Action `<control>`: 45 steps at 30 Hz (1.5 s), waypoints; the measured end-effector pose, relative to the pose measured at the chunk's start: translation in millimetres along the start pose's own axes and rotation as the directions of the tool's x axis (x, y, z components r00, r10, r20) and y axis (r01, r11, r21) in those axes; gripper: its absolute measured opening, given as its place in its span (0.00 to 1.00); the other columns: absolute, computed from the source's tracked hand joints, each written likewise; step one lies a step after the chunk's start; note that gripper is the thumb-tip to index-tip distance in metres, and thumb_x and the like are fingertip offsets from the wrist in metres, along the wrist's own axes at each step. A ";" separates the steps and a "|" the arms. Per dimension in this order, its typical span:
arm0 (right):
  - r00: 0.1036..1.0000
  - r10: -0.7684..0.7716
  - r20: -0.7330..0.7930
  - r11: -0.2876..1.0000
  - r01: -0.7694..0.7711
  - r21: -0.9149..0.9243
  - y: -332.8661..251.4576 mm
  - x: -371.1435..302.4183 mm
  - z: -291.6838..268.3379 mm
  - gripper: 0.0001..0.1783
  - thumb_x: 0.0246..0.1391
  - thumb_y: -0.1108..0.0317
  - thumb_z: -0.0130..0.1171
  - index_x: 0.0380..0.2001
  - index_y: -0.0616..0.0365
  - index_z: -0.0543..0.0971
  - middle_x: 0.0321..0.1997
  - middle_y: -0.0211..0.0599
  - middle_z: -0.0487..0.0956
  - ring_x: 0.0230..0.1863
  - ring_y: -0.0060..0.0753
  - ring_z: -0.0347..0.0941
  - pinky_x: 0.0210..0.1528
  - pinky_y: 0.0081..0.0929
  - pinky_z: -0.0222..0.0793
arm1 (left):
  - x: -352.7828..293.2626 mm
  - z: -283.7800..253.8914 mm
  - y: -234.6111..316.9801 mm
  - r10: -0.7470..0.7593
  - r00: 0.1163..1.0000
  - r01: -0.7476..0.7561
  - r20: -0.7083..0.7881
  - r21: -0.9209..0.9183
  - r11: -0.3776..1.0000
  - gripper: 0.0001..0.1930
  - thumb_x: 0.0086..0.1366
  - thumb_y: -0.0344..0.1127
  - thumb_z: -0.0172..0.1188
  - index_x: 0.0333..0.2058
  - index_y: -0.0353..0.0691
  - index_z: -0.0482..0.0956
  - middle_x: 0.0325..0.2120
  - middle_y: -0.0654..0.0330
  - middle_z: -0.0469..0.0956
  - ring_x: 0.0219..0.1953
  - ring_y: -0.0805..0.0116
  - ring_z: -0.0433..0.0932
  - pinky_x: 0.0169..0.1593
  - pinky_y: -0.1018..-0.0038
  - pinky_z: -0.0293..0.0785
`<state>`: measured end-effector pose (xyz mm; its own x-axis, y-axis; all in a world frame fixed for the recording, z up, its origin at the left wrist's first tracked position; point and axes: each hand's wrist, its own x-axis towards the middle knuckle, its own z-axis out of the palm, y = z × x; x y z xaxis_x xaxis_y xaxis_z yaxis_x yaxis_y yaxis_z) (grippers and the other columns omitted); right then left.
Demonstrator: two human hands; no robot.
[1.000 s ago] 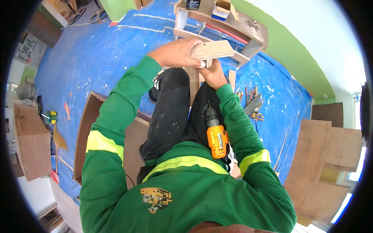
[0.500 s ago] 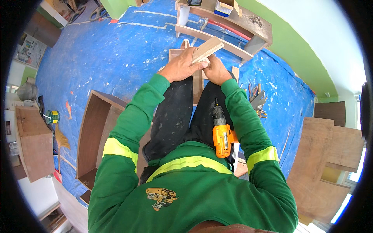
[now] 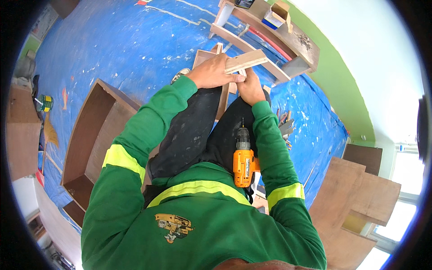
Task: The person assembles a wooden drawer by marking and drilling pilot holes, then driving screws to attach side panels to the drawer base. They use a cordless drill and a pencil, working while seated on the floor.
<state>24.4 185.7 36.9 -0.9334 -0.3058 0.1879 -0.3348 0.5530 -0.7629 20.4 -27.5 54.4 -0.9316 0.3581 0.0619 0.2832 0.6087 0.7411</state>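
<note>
My left hand [image 3: 209, 72] is closed on a short plywood strip [image 3: 246, 61] held out over my knees. Just below it, my right hand [image 3: 251, 89] grips the underside of the same wood, where a second pale edge shows between the fingers. Its fingertips are partly hidden. An orange cordless drill [image 3: 243, 167], its bit pointing away from me, rests at my right hip beside my thigh. Past my hands and between my legs lies a wooden frame [image 3: 202, 56], partly covered by my arms and knees.
An open brown wooden box [image 3: 85, 139] stands at my left. Ahead is a low wooden bench [image 3: 294, 41] bearing a small open carton [image 3: 275, 15] and a heap of screws [image 3: 304, 41]. Hand tools [image 3: 286, 128] lie to the right on the blue sheet [image 3: 130, 49]. Wooden panels [image 3: 339, 189] are farther right.
The view has swung, shifting the surroundings. The plywood strip now lies more nearly crosswise, its free end pointing farther right. Both hands keep their hold.
</note>
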 end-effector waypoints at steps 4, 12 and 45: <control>0.995 0.088 0.041 0.996 -0.088 -0.011 -1.2 1.9 -0.3 0.33 0.68 0.63 0.59 0.72 0.66 0.71 0.64 0.71 0.81 0.67 0.74 0.77 0.68 0.53 0.74 | -5.4 10.2 -7.4 0.013 0.984 -0.006 -0.178 0.040 0.999 0.52 0.62 0.81 0.66 0.54 0.27 0.80 0.44 0.35 0.86 0.50 0.37 0.87 0.55 0.50 0.81; 0.990 0.132 0.043 0.991 -0.133 0.016 5.2 6.0 5.5 0.33 0.68 0.61 0.62 0.69 0.70 0.72 0.62 0.73 0.82 0.67 0.74 0.76 0.67 0.54 0.74 | -4.2 4.6 -7.4 -0.014 0.996 0.017 -0.089 0.026 1.000 0.52 0.64 0.86 0.57 0.50 0.31 0.84 0.45 0.39 0.86 0.51 0.40 0.86 0.55 0.48 0.80; 0.921 0.187 0.343 0.973 -0.124 -0.197 -50.9 -200.8 -152.8 0.53 0.46 0.33 0.83 0.61 0.65 0.76 0.56 0.54 0.81 0.58 0.57 0.81 0.58 0.50 0.77 | 15.5 -96.0 6.3 -0.088 0.934 0.274 0.345 -0.539 0.796 0.49 0.67 0.81 0.59 0.64 0.38 0.77 0.46 0.56 0.84 0.45 0.63 0.86 0.49 0.67 0.85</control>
<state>209.0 337.3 132.5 -0.8776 -0.4437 -0.1814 -0.2354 0.7285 -0.6433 -14.0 -86.1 124.1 -0.8169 0.5254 -0.2379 -0.1524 0.2012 0.9676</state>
